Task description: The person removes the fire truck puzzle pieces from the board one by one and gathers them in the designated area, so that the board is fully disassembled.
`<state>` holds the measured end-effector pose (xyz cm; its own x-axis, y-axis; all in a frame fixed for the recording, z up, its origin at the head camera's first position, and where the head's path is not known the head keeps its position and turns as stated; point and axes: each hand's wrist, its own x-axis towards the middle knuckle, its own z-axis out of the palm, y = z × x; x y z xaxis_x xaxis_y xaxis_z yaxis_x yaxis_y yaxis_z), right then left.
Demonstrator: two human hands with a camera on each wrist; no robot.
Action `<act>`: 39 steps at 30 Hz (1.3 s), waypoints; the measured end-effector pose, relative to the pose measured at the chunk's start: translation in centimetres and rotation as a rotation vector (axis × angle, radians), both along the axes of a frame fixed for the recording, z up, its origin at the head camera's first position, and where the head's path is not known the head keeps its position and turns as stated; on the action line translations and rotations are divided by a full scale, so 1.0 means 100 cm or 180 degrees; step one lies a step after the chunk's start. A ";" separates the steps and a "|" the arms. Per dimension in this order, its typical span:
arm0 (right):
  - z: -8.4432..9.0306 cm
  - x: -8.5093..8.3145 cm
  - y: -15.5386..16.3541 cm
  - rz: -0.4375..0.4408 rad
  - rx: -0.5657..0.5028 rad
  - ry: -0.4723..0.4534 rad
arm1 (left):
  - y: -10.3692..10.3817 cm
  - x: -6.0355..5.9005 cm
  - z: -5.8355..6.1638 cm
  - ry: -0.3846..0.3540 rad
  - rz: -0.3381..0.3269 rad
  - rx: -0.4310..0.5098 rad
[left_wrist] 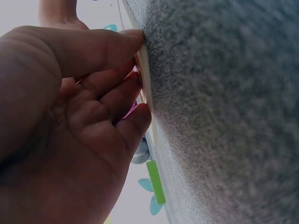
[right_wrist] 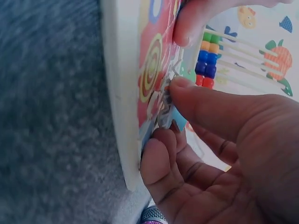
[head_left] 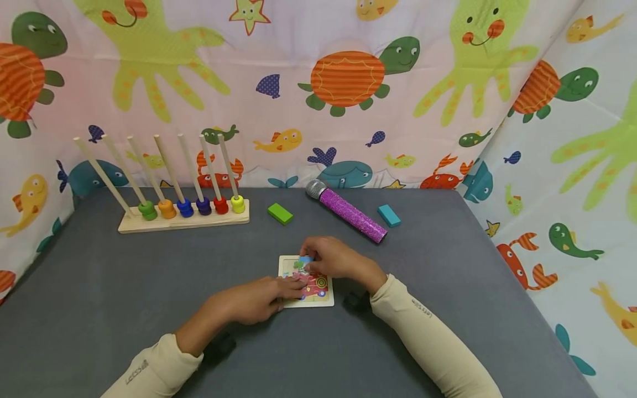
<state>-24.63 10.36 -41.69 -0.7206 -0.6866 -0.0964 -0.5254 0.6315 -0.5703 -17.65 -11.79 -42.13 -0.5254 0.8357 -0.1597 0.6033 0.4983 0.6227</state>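
Note:
A small wooden jigsaw puzzle board [head_left: 320, 303] with a red printed picture lies flat on the grey table. My left hand [head_left: 266, 298] rests across its left side, fingers stretched over the picture. In the left wrist view the left thumb [left_wrist: 124, 42] is against the board's edge [left_wrist: 146, 81]. At the board's upper part, my right hand [head_left: 335, 258] pinches a puzzle piece [right_wrist: 164, 109] between thumb and fingers. That piece, partly blue and green, sits tilted against the picture in the right wrist view. Both hands cover part of the picture.
Beyond the board lie a green block [head_left: 280, 214], a purple glitter microphone [head_left: 350, 214] and a teal block [head_left: 389, 215]. A wooden peg stacker [head_left: 171, 223] with coloured beads stands at the back left. A printed sea-animal curtain [head_left: 278, 50] hangs behind the table.

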 end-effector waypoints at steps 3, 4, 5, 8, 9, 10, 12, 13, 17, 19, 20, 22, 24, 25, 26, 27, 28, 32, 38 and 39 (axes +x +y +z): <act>-0.001 0.000 -0.001 0.0089 -0.0062 0.0018 | -0.003 0.002 0.000 0.0009 -0.0012 -0.0013; -0.002 0.000 0.000 0.0103 -0.0105 0.0005 | -0.004 0.002 0.000 0.0030 -0.0039 0.0012; -0.002 0.000 0.002 0.0120 -0.0157 -0.0009 | -0.004 0.001 -0.001 0.0064 -0.0074 0.0039; -0.003 0.000 0.006 0.0144 -0.0300 -0.0114 | -0.005 0.001 -0.002 0.0135 -0.0133 0.0093; -0.004 -0.001 0.006 0.0163 -0.0342 -0.0134 | -0.005 0.001 -0.002 0.0131 -0.0126 0.0085; -0.004 -0.001 0.009 0.0168 -0.0369 -0.0147 | -0.004 0.000 -0.002 0.0130 -0.0131 0.0082; -0.004 -0.001 0.013 0.0174 -0.0399 -0.0155 | -0.002 -0.001 -0.001 0.0105 -0.0118 0.0055; -0.004 -0.001 0.015 0.0179 -0.0403 -0.0150 | -0.001 -0.001 0.000 0.0083 -0.0105 0.0039; -0.003 0.002 0.018 0.0174 -0.0427 -0.0143 | 0.000 0.000 0.000 0.0011 -0.0069 0.0007; -0.003 0.004 0.018 0.0135 -0.0461 -0.0152 | 0.000 0.000 0.000 -0.0001 -0.0057 -0.0005; -0.003 0.004 0.018 0.0123 -0.0491 -0.0151 | 0.000 0.001 0.000 -0.0009 -0.0049 -0.0009; -0.003 0.005 0.018 0.0075 -0.0531 -0.0131 | -0.001 0.001 0.000 -0.0013 -0.0026 -0.0019; -0.003 0.005 0.018 0.0039 -0.0583 -0.0120 | -0.002 0.002 0.001 -0.0012 -0.0003 -0.0034; -0.003 0.004 0.019 0.0032 -0.0599 -0.0095 | -0.002 0.002 0.001 -0.0008 0.0006 -0.0036; -0.003 0.003 0.020 0.0019 -0.0616 -0.0081 | -0.002 0.001 0.002 -0.0004 0.0018 -0.0043; -0.003 0.003 0.021 0.0001 -0.0632 -0.0069 | -0.002 0.001 0.002 -0.0004 0.0025 -0.0045; -0.004 0.003 0.022 -0.0013 -0.0646 -0.0056 | -0.002 0.001 0.002 0.0002 0.0023 -0.0058; -0.006 0.003 0.028 -0.0029 -0.0671 -0.0012 | -0.001 0.003 0.002 -0.0007 0.0023 -0.0165; 0.000 0.004 0.040 -0.0180 -0.0667 -0.0004 | 0.000 0.004 0.001 -0.0006 0.0040 -0.0226; 0.003 0.004 0.043 -0.0210 -0.0658 0.0001 | 0.001 0.003 0.001 0.0005 0.0043 -0.0223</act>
<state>-24.24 14.66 -41.44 -0.7646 -0.6432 0.0418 -0.4870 0.5340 -0.6912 -17.34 -11.72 -42.02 -0.5369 0.8154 -0.2165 0.5972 0.5486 0.5851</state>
